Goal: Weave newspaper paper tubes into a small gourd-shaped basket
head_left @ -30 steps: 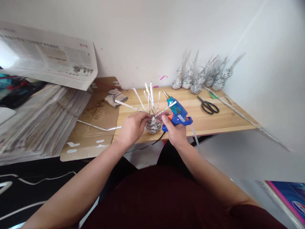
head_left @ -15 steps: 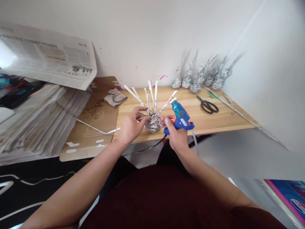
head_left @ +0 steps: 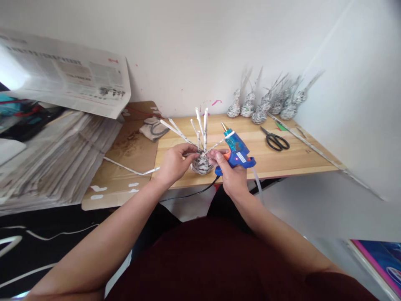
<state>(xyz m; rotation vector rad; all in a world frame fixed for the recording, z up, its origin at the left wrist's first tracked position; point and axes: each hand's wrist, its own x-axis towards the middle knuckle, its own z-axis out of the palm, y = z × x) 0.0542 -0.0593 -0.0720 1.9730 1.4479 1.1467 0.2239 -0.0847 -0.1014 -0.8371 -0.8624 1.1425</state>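
Note:
A small woven newspaper piece (head_left: 201,165) sits at the front edge of the wooden table (head_left: 282,161), with several rolled paper sticks (head_left: 202,127) fanning up from it. My left hand (head_left: 174,164) pinches one of those paper strands at the top of the woven piece. My right hand (head_left: 230,173) grips a blue hot glue gun (head_left: 237,151), nozzle pointing up and away; its forefinger and thumb also touch a strand beside the woven piece. A long paper tube (head_left: 128,168) trails left from under my left hand.
Several finished woven paper figures (head_left: 266,106) stand by the back wall. Black scissors (head_left: 275,140) lie right of the glue gun. A grey cloth (head_left: 152,128) lies on cardboard (head_left: 125,159). Newspaper stacks (head_left: 53,154) fill the left. The gun's black cord (head_left: 191,194) hangs off the front edge.
My hands have turned the woven piece a little, so the paper sticks stand in a new fan. The glue gun has swung slightly, staying in my right hand.

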